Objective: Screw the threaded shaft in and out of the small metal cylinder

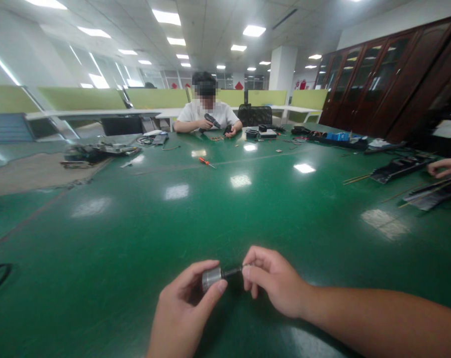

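Between thumb and fingers, my left hand (188, 303) grips a short silver metal cylinder (212, 279), which looks like a small motor. A thin dark shaft (231, 272) sticks out of its right end. My right hand (272, 278) is closed in a pinch at the far end of this shaft, and the fingertips hide the tip. Both hands are just above the green tabletop (188, 228), near its front edge.
An orange-handled screwdriver (206, 161) lies mid-table. Across from me sits a person (206, 112) holding a power drill (212, 121). Dark parts with thin rods (400, 168) and another person's hand (447, 167) are at the right. A black cable (1, 273) curves at the left edge.
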`<state>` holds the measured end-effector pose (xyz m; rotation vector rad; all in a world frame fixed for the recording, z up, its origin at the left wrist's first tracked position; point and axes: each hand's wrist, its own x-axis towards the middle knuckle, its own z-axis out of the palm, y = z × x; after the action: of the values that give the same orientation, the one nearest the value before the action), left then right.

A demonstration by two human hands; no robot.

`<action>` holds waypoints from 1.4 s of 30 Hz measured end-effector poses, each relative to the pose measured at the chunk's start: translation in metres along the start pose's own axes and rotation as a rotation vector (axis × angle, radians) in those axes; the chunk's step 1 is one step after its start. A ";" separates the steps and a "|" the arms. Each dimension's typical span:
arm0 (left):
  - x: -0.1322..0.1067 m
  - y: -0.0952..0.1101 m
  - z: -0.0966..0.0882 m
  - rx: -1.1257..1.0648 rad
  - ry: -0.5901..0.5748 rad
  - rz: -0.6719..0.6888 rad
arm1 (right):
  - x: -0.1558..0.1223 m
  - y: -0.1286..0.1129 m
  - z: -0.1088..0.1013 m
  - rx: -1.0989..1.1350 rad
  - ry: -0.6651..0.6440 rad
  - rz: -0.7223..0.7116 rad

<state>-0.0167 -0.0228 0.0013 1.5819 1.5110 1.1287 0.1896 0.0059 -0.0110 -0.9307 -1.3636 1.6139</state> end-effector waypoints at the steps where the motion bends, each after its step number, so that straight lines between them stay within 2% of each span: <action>1: 0.000 0.000 0.000 -0.002 -0.001 -0.002 | 0.000 0.000 0.000 -0.001 0.001 0.002; 24: 0.001 0.001 -0.004 -0.076 -0.014 -0.090 | 0.001 -0.003 0.000 0.018 0.003 0.006; 31: 0.005 0.001 -0.004 -0.130 0.066 -0.098 | -0.002 -0.001 -0.001 0.033 -0.013 0.010; 37: 0.009 -0.003 -0.003 -0.224 0.082 -0.145 | -0.003 0.001 0.001 0.047 -0.035 0.006; 42: 0.012 -0.001 -0.003 -0.455 0.089 -0.149 | -0.001 0.001 0.002 0.041 -0.049 0.031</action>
<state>-0.0201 -0.0110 0.0036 1.1069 1.2852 1.3549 0.1880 0.0038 -0.0117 -0.8971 -1.3504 1.6915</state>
